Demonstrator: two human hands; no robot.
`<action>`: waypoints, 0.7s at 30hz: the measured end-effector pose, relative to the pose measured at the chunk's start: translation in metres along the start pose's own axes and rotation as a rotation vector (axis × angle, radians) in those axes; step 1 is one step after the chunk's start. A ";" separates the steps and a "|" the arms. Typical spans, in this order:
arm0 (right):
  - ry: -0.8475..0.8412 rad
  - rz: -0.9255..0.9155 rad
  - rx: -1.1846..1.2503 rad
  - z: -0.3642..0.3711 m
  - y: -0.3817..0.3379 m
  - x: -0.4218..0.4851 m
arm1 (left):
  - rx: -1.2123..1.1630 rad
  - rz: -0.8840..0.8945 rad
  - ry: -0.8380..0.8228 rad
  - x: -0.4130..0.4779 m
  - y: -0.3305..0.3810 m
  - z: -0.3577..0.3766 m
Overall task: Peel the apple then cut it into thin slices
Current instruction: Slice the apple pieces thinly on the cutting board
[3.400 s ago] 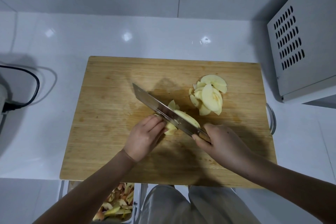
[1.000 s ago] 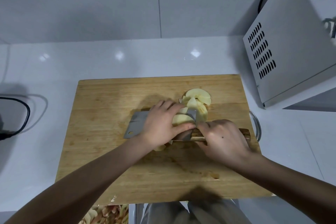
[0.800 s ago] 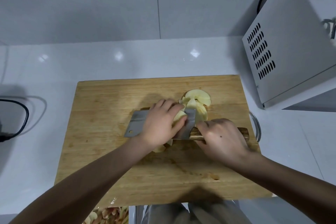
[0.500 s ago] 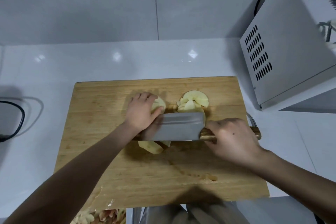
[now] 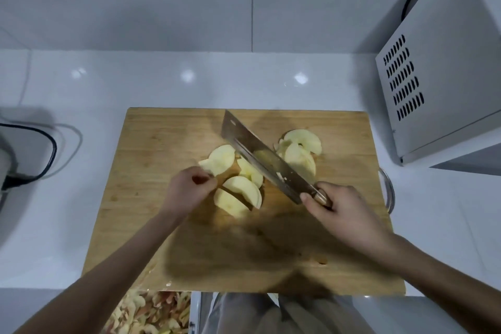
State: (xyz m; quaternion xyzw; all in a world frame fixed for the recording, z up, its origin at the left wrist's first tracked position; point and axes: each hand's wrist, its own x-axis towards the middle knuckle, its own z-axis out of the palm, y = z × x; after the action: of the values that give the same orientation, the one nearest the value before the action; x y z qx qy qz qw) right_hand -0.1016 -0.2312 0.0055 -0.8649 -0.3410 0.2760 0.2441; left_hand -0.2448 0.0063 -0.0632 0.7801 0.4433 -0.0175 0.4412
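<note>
Apple pieces (image 5: 238, 187) now lie uncovered on the wooden board (image 5: 151, 198), just left of the knife grip; half a second ago the flat blade covered them. Right hand (image 5: 344, 214) is closed around the wooden handle, steel cleaver (image 5: 265, 163) angled away. Left hand (image 5: 189, 190), fingers curled, pinches a pale curved slice (image 5: 219, 161).

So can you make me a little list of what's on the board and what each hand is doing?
board: wooden cutting board on a white counter
left hand: fingers curled beside the thick apple pieces
right hand: gripping the cleaver by its handle
cleaver: blade angled across the board, between the two apple groups
finished slices: thin slices piled right of the blade
peels: apple peels in a container below the counter edge
appliance: grey vented box at right
</note>
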 end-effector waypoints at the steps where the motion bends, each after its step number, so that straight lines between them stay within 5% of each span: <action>1: -0.022 -0.006 -0.028 0.007 -0.005 0.001 | -0.012 -0.009 -0.049 -0.008 -0.004 0.003; 11: -0.094 -0.088 -0.200 0.046 -0.029 -0.005 | -0.542 -0.200 -0.071 -0.039 -0.014 0.027; 21: -0.148 -0.064 -0.234 0.046 -0.034 -0.001 | -0.683 -0.217 -0.052 -0.037 -0.021 0.033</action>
State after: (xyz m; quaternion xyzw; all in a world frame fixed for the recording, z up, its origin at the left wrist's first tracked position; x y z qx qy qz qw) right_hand -0.1471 -0.1988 -0.0070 -0.8534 -0.4152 0.2897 0.1243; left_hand -0.2697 -0.0374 -0.0824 0.5352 0.4925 0.0651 0.6832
